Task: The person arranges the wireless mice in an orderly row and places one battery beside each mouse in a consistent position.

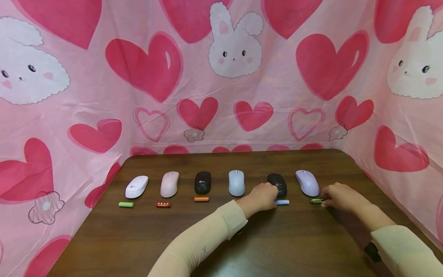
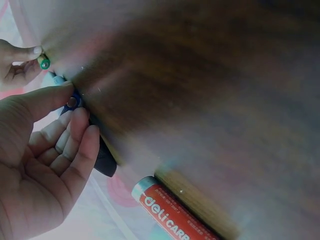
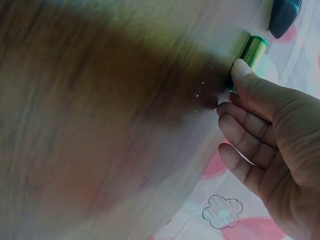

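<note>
My left hand [image 1: 262,196] pinches the end of a blue battery [image 1: 283,202] lying in front of a black mouse [image 1: 277,184]. In the left wrist view, thumb and fingertips close round that battery's end. To the right, my right hand [image 1: 340,197] holds a green battery [image 3: 256,49] between thumb and fingers, in front of the lilac mouse [image 1: 307,183]. A red battery [image 2: 170,212] with "deli" lettering lies near the left hand; in the head view the left wrist hides most of it.
Along the brown table [image 1: 155,238] more mice stand in a row: white [image 1: 136,187], pink [image 1: 169,184], black [image 1: 202,182] and pale blue [image 1: 237,183]. Light green [image 1: 126,204], red patterned [image 1: 163,204] and orange [image 1: 202,199] batteries lie before them. A pink heart-patterned cloth [image 1: 228,88] surrounds the table.
</note>
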Action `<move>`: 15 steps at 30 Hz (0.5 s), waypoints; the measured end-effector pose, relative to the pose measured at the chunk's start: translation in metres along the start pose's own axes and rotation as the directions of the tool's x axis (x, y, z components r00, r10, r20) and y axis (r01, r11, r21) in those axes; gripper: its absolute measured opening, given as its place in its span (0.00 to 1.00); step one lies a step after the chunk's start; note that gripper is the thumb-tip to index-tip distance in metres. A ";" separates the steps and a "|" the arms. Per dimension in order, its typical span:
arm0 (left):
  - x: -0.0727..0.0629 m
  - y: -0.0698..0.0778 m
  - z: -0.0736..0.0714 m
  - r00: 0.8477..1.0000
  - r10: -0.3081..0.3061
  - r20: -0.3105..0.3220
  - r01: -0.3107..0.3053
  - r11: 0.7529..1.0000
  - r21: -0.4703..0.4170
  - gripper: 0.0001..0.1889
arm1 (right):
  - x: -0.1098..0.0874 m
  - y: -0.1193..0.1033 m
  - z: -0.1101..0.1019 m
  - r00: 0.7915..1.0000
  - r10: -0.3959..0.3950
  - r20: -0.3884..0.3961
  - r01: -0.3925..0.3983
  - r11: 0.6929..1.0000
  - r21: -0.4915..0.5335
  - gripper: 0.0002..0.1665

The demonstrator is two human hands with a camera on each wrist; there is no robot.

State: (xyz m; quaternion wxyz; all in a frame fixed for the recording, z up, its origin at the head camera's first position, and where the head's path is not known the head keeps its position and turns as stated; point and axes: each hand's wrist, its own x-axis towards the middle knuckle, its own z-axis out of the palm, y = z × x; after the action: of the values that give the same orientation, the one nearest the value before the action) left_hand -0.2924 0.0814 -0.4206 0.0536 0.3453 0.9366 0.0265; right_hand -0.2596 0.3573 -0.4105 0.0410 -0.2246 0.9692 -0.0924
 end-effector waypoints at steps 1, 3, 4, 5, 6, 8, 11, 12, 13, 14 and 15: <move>0.000 0.000 0.000 1.000 -0.003 0.000 0.003 1.000 0.009 0.12 | 0.000 0.000 0.000 1.000 0.002 0.001 -0.002 1.000 -0.001 0.10; 0.000 0.001 -0.001 1.000 -0.004 -0.003 0.004 1.000 0.027 0.11 | -0.001 -0.001 0.000 1.000 0.005 0.002 -0.005 1.000 -0.002 0.10; 0.000 0.002 -0.001 1.000 -0.002 -0.005 0.002 0.999 0.034 0.10 | -0.001 -0.001 0.000 1.000 0.006 0.003 -0.006 1.000 -0.003 0.10; 0.000 0.002 -0.001 1.000 0.000 -0.006 0.000 0.999 0.039 0.10 | -0.001 -0.001 0.000 1.000 0.007 0.004 -0.007 1.000 -0.004 0.10; -0.001 0.002 -0.002 1.000 0.004 -0.007 -0.004 0.999 0.043 0.09 | -0.001 -0.001 0.000 1.000 0.008 0.005 -0.008 1.000 -0.004 0.10; -0.001 0.002 -0.002 1.000 0.008 -0.010 -0.008 0.999 0.046 0.09 | -0.001 -0.002 -0.001 1.000 0.009 0.007 -0.009 1.000 -0.007 0.10; -0.001 0.002 -0.002 1.000 0.012 -0.016 -0.011 0.999 0.049 0.09 | -0.002 -0.002 -0.001 1.000 0.011 0.006 -0.011 1.000 -0.006 0.10; -0.001 0.002 -0.002 1.000 0.012 -0.018 -0.011 0.999 0.052 0.09 | -0.002 -0.002 -0.001 1.000 0.011 0.005 -0.011 1.000 -0.006 0.10; -0.001 0.002 -0.002 1.000 0.011 -0.021 -0.010 0.998 0.055 0.09 | -0.002 -0.002 -0.001 1.000 0.011 0.004 -0.011 1.000 -0.008 0.10; -0.001 0.002 -0.002 1.000 0.011 -0.024 -0.010 0.998 0.060 0.09 | -0.002 -0.002 -0.001 1.000 0.010 0.002 -0.010 1.000 -0.008 0.10; -0.001 0.002 -0.002 1.000 0.011 -0.027 -0.010 0.998 0.064 0.10 | -0.002 -0.002 -0.001 1.000 0.011 0.000 -0.011 1.000 -0.009 0.10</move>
State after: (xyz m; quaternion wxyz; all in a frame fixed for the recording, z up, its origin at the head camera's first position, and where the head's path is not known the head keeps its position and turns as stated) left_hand -0.2903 0.0821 -0.4184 0.0293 0.3514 0.9358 0.0016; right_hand -0.2568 0.3565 -0.4091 0.0406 -0.2194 0.9708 -0.0880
